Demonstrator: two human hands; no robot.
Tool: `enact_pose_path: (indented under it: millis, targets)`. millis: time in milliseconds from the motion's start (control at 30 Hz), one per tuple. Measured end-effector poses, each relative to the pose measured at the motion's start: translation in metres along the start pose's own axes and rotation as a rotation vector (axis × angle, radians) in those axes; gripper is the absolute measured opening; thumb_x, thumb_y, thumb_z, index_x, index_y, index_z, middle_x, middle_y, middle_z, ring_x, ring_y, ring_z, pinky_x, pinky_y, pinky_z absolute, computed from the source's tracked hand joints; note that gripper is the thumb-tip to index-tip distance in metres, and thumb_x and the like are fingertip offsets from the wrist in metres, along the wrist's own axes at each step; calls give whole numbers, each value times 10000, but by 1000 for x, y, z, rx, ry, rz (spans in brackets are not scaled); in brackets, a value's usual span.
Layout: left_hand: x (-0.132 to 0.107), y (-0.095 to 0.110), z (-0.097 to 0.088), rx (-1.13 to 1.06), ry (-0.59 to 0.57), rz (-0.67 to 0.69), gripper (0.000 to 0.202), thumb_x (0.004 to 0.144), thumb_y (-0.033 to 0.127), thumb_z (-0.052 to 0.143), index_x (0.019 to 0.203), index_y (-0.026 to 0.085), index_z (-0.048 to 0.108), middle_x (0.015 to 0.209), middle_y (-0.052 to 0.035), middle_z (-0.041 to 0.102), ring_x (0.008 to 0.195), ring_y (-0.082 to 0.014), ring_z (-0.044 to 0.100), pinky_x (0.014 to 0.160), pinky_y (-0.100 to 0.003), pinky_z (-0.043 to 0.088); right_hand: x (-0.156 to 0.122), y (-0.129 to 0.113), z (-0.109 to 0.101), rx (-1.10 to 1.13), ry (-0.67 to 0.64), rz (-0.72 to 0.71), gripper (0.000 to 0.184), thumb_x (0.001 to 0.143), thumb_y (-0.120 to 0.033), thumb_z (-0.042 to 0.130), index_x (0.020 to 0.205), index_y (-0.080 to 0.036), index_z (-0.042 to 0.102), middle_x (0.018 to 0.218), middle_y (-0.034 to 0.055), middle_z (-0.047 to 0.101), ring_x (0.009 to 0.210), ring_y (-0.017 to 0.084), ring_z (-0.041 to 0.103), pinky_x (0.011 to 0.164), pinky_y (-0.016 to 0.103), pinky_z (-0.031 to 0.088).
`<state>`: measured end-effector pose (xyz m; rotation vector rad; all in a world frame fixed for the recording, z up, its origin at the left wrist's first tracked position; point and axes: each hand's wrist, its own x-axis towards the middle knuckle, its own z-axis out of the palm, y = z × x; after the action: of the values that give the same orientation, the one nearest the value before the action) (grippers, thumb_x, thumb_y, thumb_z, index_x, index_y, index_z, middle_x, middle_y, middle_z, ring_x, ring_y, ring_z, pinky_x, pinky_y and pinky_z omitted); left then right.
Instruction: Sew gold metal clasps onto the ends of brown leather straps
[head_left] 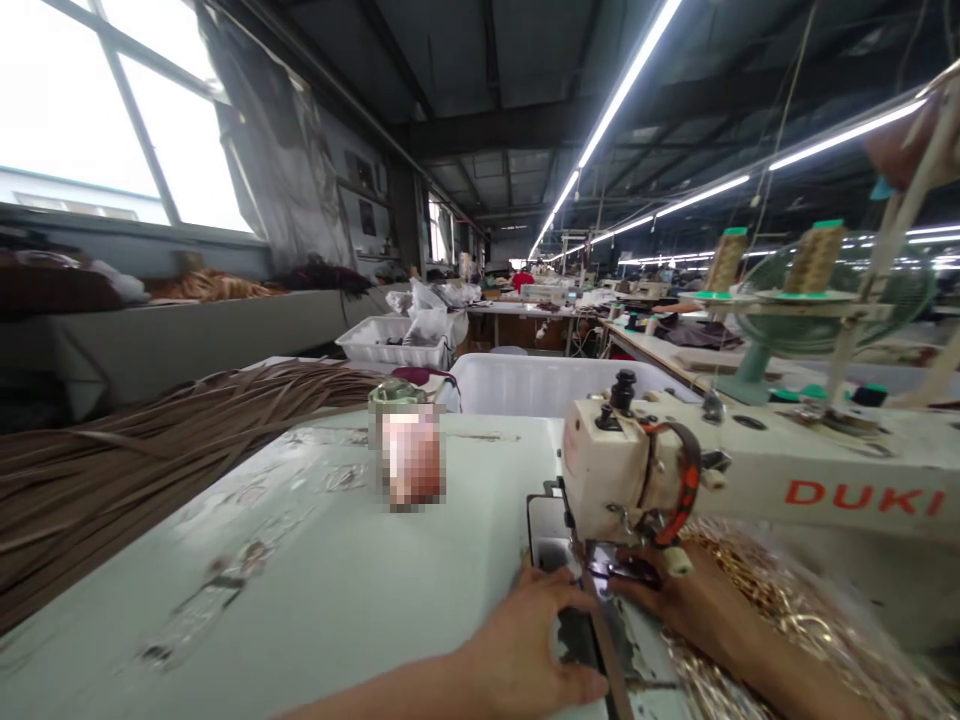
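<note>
A sewing machine [622,450] stands at the right, with its needle area low over the table. A narrow brown strap [613,665] runs from the needle area toward me across the machine's worn metal plate. My left hand [517,635] lies on the plate left of the strap. Its thumb and fingers are spread apart, and the tips reach the strap's edge. Behind the presser foot, my right hand [697,590] reaches in from the right under the machine arm. Its fingers are partly hidden by the machine head, so whether they grip anything is unclear.
Long brown strips [172,430] cover the table's left side. A clear bag of gold-coloured metal rings [780,610] lies beside my right forearm. Behind the table is a white plastic bin [555,375]. Thread cones [814,258] and a green fan [757,350] stand at the right.
</note>
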<state>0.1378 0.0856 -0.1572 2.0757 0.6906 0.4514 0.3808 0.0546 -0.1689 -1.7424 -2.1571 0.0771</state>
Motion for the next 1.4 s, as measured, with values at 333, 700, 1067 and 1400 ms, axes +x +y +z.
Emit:
enact_pose_path:
  millis: [333, 700, 1067, 1400]
  targets:
    - [4, -15, 15, 9, 65, 25, 661, 504, 441, 877, 1096, 252, 651, 1262, -35, 538, 1144, -306, 467, 1010, -413, 372, -2, 3, 1, -52, -18, -3, 201, 872, -373, 562, 921, -256, 718, 841, 42, 726, 743, 238, 672, 664, 304, 485]
    - [1, 5, -6, -229, -80, 23, 494, 679, 365, 762, 1145, 234, 666, 1187, 4, 609, 1063, -243, 545, 944, -329, 404, -3, -8, -12, -103, -28, -29, 191, 761, -142, 582, 834, -268, 704, 728, -11, 712, 699, 204, 674, 594, 246, 422]
    - [2, 10, -9, -270, -136, 27, 584, 686, 397, 738, 1244, 286, 606, 1227, 13, 583, 980, -235, 554, 831, -307, 410, -9, -14, -13, -60, -45, -164, 264, 802, -181, 547, 949, -314, 722, 788, 9, 730, 765, 197, 672, 706, 249, 435]
    - [2, -2, -4, -100, -123, -89, 600, 728, 444, 659, 1286, 244, 569, 1417, -69, 426, 1057, -278, 521, 881, -378, 414, -13, -26, -23, 11, -141, -262, 303, 957, -340, 406, 969, -266, 700, 828, 25, 727, 769, 162, 664, 697, 227, 389]
